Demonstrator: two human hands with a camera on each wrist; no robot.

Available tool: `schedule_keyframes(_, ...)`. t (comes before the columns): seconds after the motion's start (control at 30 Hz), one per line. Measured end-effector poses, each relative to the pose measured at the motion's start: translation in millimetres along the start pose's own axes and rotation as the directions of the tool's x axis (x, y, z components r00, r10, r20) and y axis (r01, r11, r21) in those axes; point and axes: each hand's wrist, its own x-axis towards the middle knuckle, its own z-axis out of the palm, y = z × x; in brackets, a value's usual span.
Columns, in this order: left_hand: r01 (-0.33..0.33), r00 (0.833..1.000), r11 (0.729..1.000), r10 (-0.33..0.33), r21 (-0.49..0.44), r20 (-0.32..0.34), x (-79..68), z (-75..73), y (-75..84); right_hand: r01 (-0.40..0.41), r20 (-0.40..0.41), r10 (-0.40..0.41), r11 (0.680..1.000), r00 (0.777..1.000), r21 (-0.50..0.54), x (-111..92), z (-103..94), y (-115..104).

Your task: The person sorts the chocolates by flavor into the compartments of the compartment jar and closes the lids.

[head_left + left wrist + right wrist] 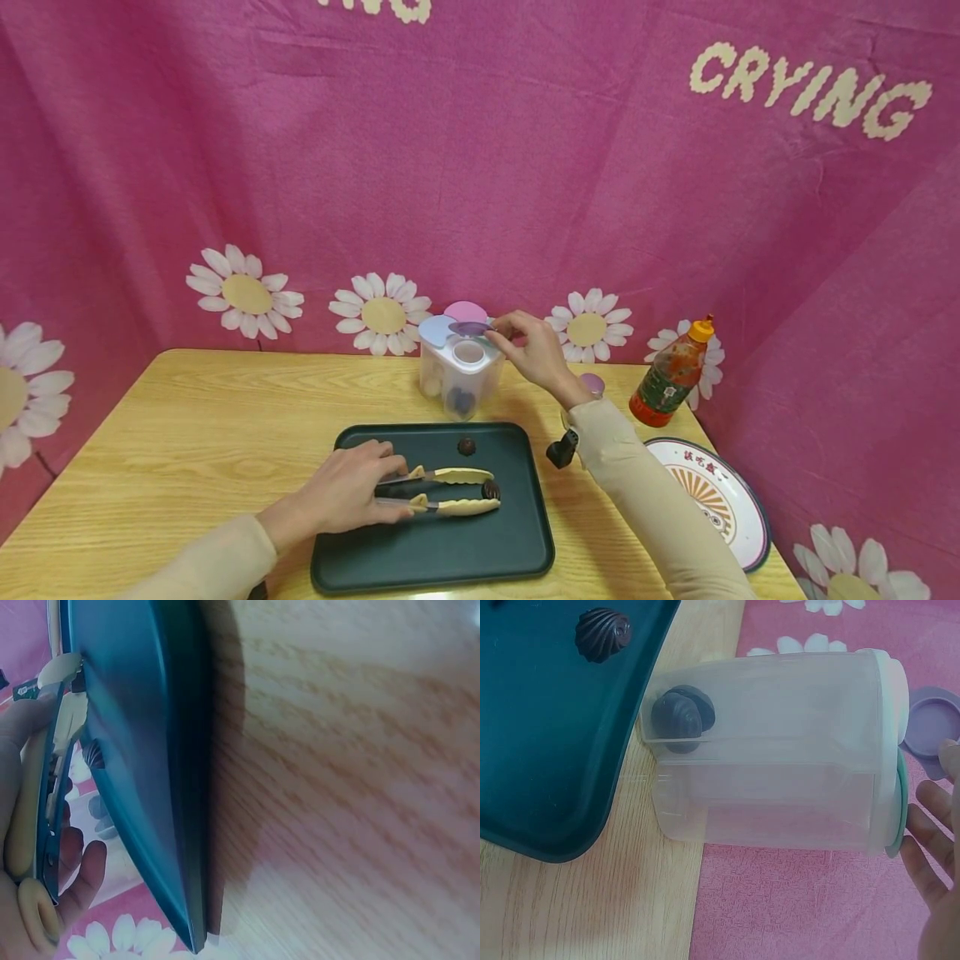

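Observation:
My left hand (352, 492) grips a pair of tongs (468, 507) with cream tips, low over a dark green tray (420, 560). Between the tong tips is a dark swirled piece, like a chocolate (491, 489); whether both tips touch it I cannot tell. A second dark piece (467, 447) lies near the tray's back edge. Behind the tray stands a clear container (491, 367) with coloured flap lids. With thumb and fingers, my right hand (534, 354) pinches its raised purple lid (934, 727), above a round opening. Dark pieces (682, 716) sit in the compartment below.
At right, a white patterned plate (738, 508) lies near the table edge. A red sauce bottle (670, 379) with a yellow cap stands behind it. A small purple-capped jar (592, 384) is partly hidden by my right forearm. Pink daisy cloth (480, 183) hangs behind the table.

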Motion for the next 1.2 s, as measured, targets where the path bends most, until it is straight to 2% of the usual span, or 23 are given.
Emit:
schedule_keyframes(0.13, -0.001, 1.0, 1.0, 0.001, -0.001, -0.017, -1.4, -1.7, -0.9, -0.001, 0.0, 0.001, 1.0, 1.0, -0.004, 0.0, 0.2, -0.2)
schedule_keyframes(0.3, -0.003, 0.997, 1.0, 0.005, 0.017, -0.083, -4.0, -8.9, -4.1, -0.002, 0.004, 0.002, 1.0, 1.0, -0.005, 0.0, 0.6, -0.1)
schedule_keyframes(0.6, 0.051, 0.979, 0.998, -0.043, 0.035, -0.201, -7.3, -43.4, -9.0, 0.0, 0.005, 0.0, 1.0, 1.0, -0.012, 0.8, 0.9, 1.1)
schedule_keyframes(0.87, 0.033, 0.947, 0.997, -0.009, 0.069, -0.32, -4.9, -68.7, -16.6, 0.017, -0.008, -0.017, 1.0, 1.0, -0.009, 0.9, 1.2, 2.2)
schedule_keyframes(0.93, 0.016, 0.936, 0.997, 0.01, 0.072, -0.352, -2.4, -74.2, -18.1, 0.019, -0.008, -0.019, 1.0, 1.0, -0.007, 1.2, 1.2, 2.5)
schedule_keyframes(1.2, 0.02, 0.9, 0.995, 0.026, 0.102, -0.435, 11.2, -91.0, -17.1, 0.027, -0.007, -0.027, 1.0, 1.0, 0.004, 0.5, 0.1, 1.3)
